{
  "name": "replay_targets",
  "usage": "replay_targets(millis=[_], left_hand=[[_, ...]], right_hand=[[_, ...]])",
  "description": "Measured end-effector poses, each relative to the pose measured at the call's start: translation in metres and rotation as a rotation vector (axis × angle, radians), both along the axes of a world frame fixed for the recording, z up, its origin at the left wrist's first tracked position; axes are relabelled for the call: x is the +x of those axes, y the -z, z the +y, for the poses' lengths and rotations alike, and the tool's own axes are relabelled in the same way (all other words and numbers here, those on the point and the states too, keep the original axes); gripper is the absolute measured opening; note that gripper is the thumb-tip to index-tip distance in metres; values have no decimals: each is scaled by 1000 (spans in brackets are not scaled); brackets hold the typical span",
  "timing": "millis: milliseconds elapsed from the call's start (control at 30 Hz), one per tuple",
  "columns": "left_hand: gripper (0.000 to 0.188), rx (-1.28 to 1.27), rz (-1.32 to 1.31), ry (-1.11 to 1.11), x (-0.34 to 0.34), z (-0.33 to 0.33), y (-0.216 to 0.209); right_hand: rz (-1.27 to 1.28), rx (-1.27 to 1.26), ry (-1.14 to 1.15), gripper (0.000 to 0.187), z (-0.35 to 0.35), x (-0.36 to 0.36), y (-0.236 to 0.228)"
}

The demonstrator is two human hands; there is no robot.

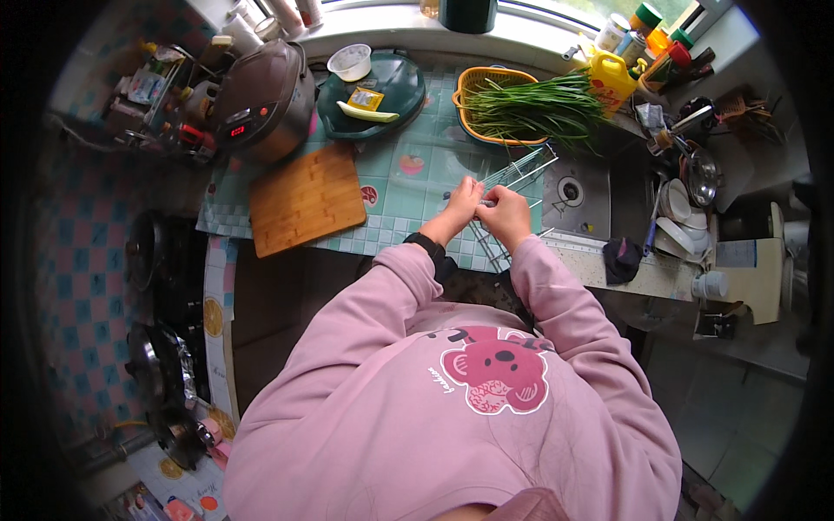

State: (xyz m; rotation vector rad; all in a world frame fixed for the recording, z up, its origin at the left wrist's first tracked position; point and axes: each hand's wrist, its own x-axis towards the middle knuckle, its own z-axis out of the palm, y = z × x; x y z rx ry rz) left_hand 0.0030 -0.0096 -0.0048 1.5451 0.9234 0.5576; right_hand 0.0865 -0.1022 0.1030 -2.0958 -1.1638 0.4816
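Observation:
My left hand (459,210) and my right hand (506,214) are close together over the counter's front edge, fingers closed. Between and around them is a metal wire rack (526,168), with thin rods sticking out past the fingers toward the sink and down toward my body. Both hands appear to grip its middle; the exact finger hold is partly hidden. Beyond the rack, a yellow-orange plastic basket (460,97) holds a heap of long green chives (543,106), whose ends hang over its right side.
A wooden cutting board (308,200) overlaps the counter's front edge at left, near a rice cooker (261,100). Behind it, a dark green lid-like board (395,87) carries a white tub (349,62). The steel sink (591,191) lies right, with stacked dishes (682,217) beyond.

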Motion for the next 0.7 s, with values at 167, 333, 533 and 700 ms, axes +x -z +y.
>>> replay_targets(millis=[167,333,533,700], left_hand=[[39,129,84,34,-8,-2,-13],[39,203,284,29,-8,-6,-25],[37,219,274,30,-7,-5,-27],[38,160,205,57,-3,-4,-15]], right_hand=[[-38,-16,-16,23,0,-3,-1],[-72,-28,-130,18,-9,2,-1],[-94,31,-245,17,-27,13,-4],[-32,28,-168,12,-22,16,1]])
